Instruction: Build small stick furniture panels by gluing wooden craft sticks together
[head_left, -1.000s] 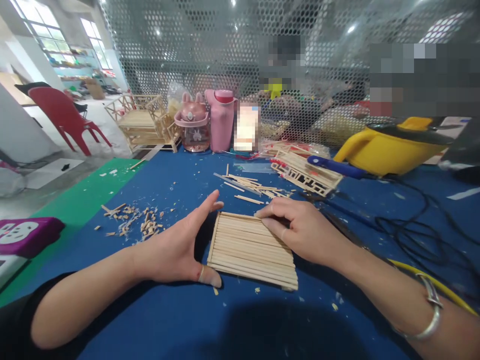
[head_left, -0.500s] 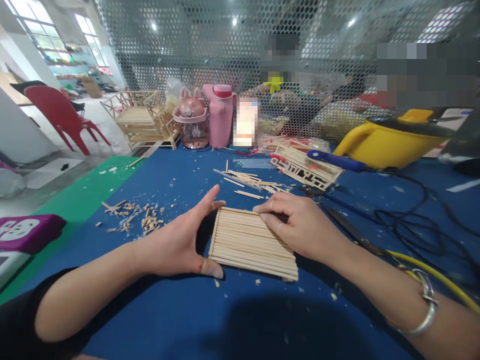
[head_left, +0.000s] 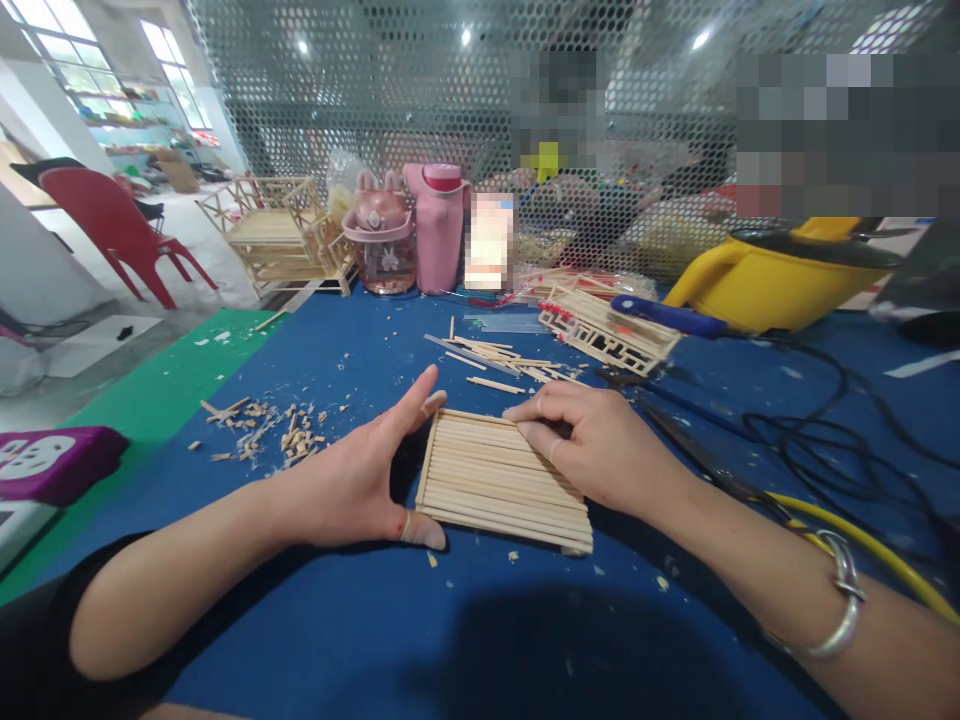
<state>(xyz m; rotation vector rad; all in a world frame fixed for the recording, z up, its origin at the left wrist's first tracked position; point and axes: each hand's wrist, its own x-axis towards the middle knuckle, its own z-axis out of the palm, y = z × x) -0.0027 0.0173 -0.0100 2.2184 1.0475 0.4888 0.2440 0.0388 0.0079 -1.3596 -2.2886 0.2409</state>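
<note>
Wooden panel: we had the wooden stick panel (head_left: pixel 504 482) lying flat on the blue desk (head_left: pixel 360 640), directly in front of us and nearer than every other stick piece.
Left hand: our left hand (head_left: pixel 358 485) stood on edge against the panel's left side, grip released, with the thumb at the near-left corner and the forefinger at the far-left corner.
Right hand: our right hand (head_left: pixel 592 445) lay on the panel's far-right part, fingers curled and pressing down, grasping nothing.
Doing it well: we judged that squaring needed even pressure along the whole left edge while the right hand kept the sticks flat, so none rode up or slipped past the others.
Risk: pushing hard at one corner alone could skew the rows.
Around the panel: loose sticks (head_left: pixel 487 358) lay just beyond it, wood offcuts (head_left: pixel 262 435) to its left, a stick frame (head_left: pixel 607 335) beyond and to its right, black cables (head_left: pixel 825 440) well to its right.
Change from the earlier frame: both hands kept their places on the panel; the panel had barely shifted, and only the view had moved a little.
</note>
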